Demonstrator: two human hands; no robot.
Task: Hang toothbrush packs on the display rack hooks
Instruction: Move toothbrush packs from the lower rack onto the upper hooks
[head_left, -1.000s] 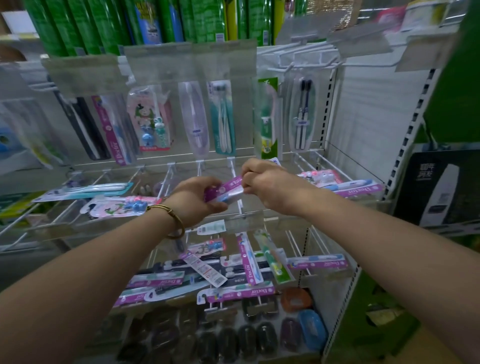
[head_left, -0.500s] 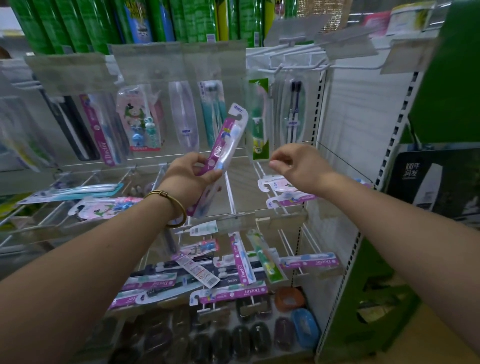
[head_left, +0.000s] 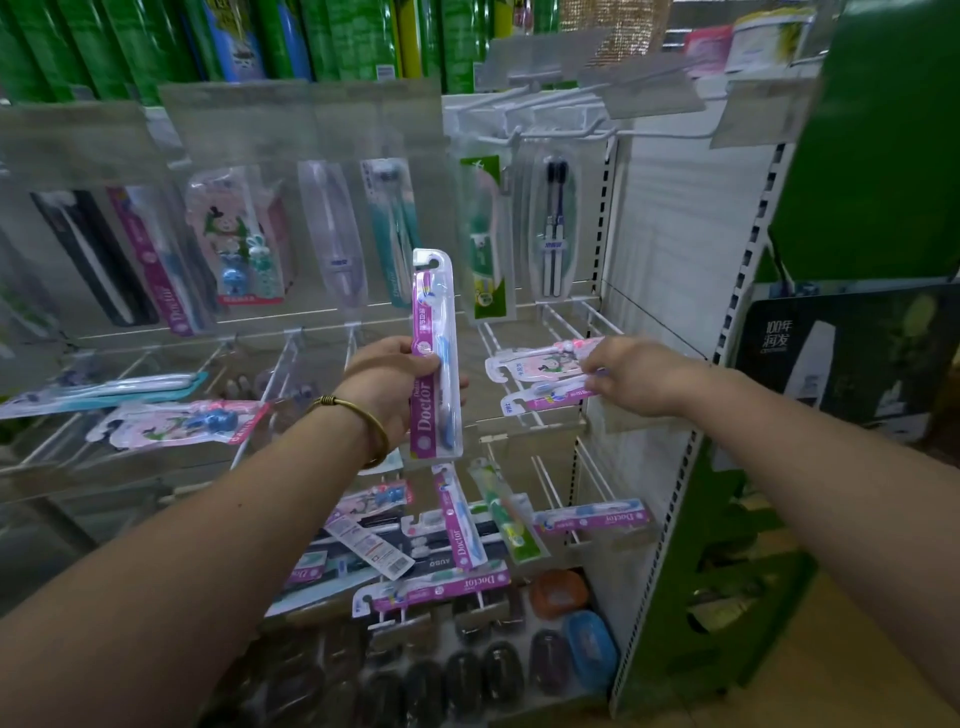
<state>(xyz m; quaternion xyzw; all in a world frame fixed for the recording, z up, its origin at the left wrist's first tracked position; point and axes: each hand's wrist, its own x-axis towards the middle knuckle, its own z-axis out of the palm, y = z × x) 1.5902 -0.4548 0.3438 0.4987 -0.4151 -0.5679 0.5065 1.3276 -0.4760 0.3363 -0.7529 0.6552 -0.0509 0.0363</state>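
The left hand (head_left: 395, 384) is swinging its toothbrush pack (head_left: 435, 358) up from the slant of half a second ago, and now it is standing almost upright, hanger hole at the top. The fingers are wrapping the pack's lower middle from behind while the thumb is pressing across the front, so the hand is grasping it firmly in the air in front of the display rack (head_left: 675, 249), and a gold bracelet (head_left: 358, 415) is sitting on that wrist. The right hand (head_left: 631, 376) is shifting out to the right and is landing on the packs lying across the middle hooks (head_left: 566, 322). Its curled fingers are pinching the right end of the purple pack (head_left: 550, 401), which is lying flat on the wires with its hanger end pointing left. Just behind it the pink pack (head_left: 535, 364) is lying the same way, its far end tucked under the right hand's fingers. Above, a row of hanging packs (head_left: 392, 228) is dangling from the top hooks. Below, loose packs (head_left: 457, 519) are lying scattered over the lower wires, with an orange case (head_left: 558, 592) and a blue case (head_left: 592, 647) sitting further down
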